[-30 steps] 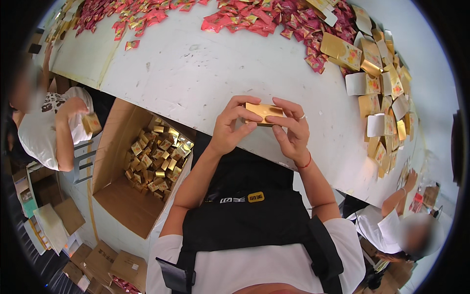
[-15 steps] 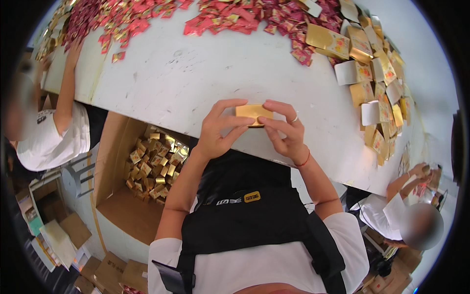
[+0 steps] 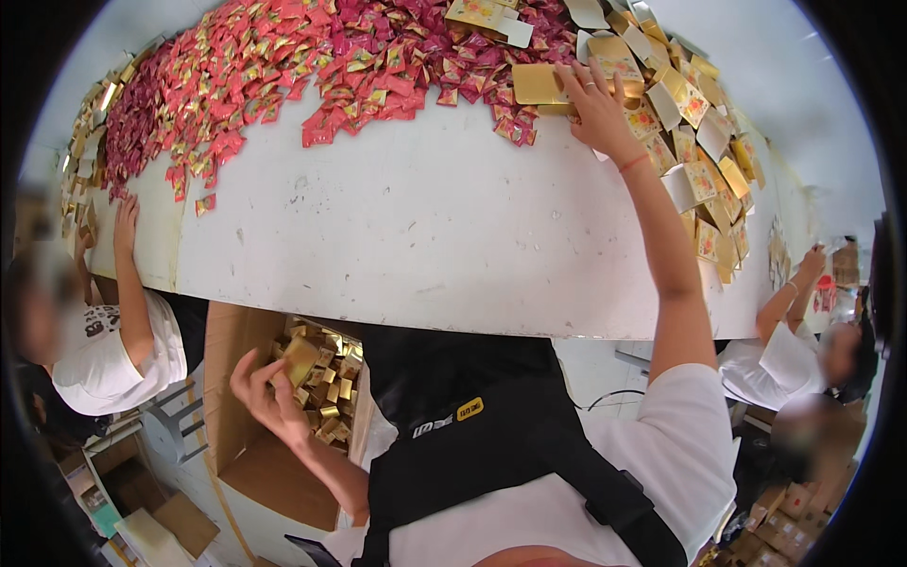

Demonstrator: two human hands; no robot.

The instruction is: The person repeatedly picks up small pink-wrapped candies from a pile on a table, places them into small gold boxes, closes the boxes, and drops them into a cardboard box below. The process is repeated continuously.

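Observation:
My left hand is down beside the table, over an open cardboard carton. It holds a small gold box above several gold boxes lying in the carton. My right hand reaches far across the white table and rests with spread fingers on flat gold box blanks at the edge of a pile. I cannot tell whether it grips one.
A wide heap of red and gold sachets covers the far side of the table. Flat gold cartons are stacked along the right edge. One person works at the left, another person at the right. More cardboard boxes lie on the floor.
Both hands held a gold box together in front of my chest. Now they have parted: the left went down to the carton with the box, the right reached out to the far pile.

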